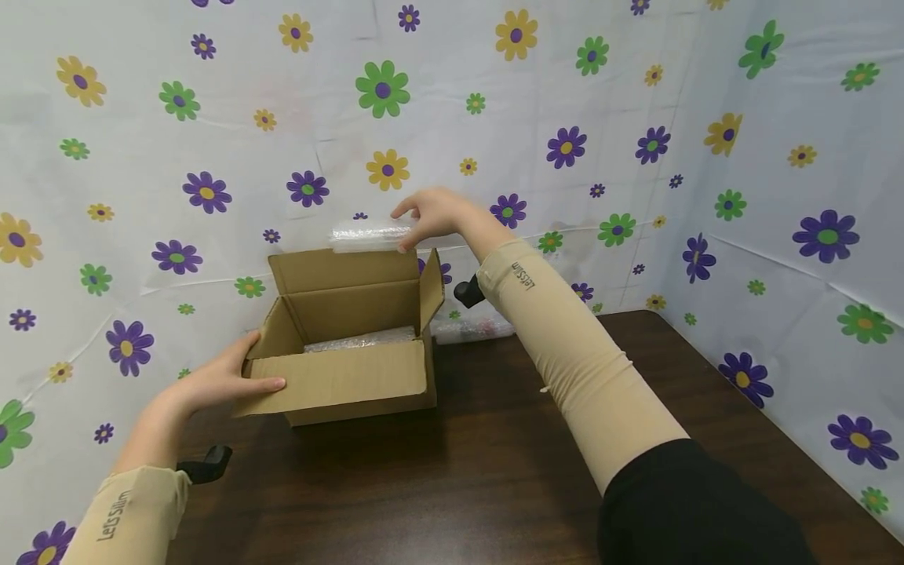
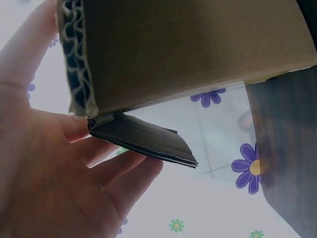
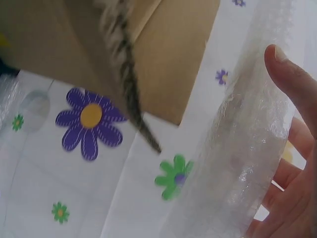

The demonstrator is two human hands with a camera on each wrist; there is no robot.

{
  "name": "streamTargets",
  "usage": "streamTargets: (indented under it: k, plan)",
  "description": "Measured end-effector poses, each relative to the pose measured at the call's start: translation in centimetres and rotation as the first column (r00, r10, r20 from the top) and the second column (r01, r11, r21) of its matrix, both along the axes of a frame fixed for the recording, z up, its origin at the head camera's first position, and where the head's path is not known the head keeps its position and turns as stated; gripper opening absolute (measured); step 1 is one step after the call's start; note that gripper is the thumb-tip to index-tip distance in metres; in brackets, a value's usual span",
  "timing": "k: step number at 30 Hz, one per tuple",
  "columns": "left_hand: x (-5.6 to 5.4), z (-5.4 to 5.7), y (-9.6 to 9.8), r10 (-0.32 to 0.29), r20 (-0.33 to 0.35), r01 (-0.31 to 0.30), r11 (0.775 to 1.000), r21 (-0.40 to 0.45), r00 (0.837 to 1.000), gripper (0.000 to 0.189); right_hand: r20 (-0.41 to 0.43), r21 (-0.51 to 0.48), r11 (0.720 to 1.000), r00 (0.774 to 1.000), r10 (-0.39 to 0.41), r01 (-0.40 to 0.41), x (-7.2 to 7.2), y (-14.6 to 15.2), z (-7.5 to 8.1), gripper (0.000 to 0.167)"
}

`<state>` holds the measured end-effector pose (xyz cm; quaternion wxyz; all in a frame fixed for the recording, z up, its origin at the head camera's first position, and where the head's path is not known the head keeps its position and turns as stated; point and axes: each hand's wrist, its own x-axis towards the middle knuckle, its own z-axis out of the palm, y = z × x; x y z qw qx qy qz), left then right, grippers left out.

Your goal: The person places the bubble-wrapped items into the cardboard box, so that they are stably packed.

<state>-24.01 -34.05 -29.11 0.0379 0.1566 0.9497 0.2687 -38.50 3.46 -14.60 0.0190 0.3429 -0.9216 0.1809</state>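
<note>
An open cardboard box stands on the table with its flaps spread. Its left side is gripped by my left hand, the thumb over the front flap and the fingers behind the side. In the left wrist view, those fingers touch the underside of a folded flap. Above the box's back right corner, my right hand holds a long clear piece of bubble wrap by its right end. The right wrist view shows the thumb on one face of this bubble wrap and the fingers along the other.
More bubble wrap lies inside the box; whatever is under it is hidden. A clear wrapped bundle lies on the dark wooden table right of the box, against the flower-patterned sheet behind.
</note>
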Motion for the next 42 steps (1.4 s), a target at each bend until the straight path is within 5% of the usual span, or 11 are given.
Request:
streamTargets:
  k: [25, 42]
  plan:
    - [-0.1, 0.3, 0.3, 0.019, -0.025, -0.02, 1.0, -0.016, 0.999, 0.11, -0.02, 0.046, 0.998, 0.999, 0.04, -0.039, 0.5, -8.3, -2.9, 0.071]
    - [0.0, 0.1, 0.1, 0.023, -0.028, -0.023, 1.0, -0.019, 0.999, 0.111, 0.087, 0.038, 0.999, 0.996, 0.036, -0.04, 0.0, -10.4, -6.5, 0.069]
